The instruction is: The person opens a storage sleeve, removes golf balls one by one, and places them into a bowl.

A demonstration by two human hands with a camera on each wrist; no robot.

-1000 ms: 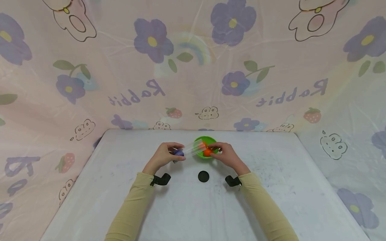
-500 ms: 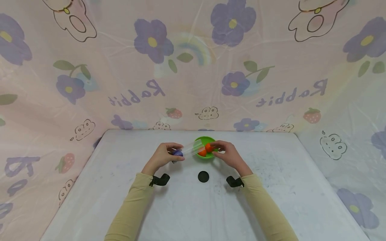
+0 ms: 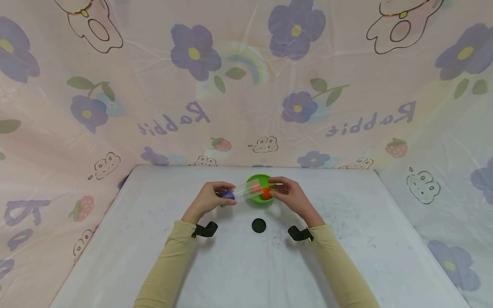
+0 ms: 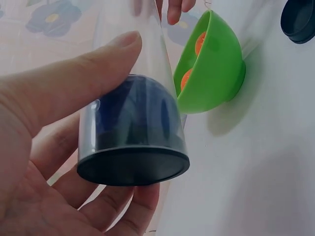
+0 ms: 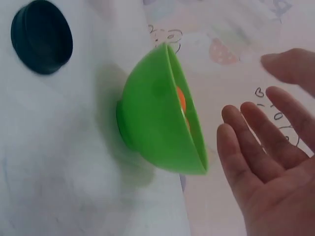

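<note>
I note the clear tube [image 3: 242, 191] held tilted above the table [image 3: 346, 239], dark-capped end in my left hand [image 3: 208, 199], whose thumb and fingers curl round it; its open end points at the green bowl [image 3: 259, 193]. Orange balls [image 3: 265, 193] lie in the bowl. My right hand [image 3: 289, 197] hovers beside the bowl, fingers relaxed, holding nothing. A black cap [image 3: 259, 225] lies nearer me.
</note>
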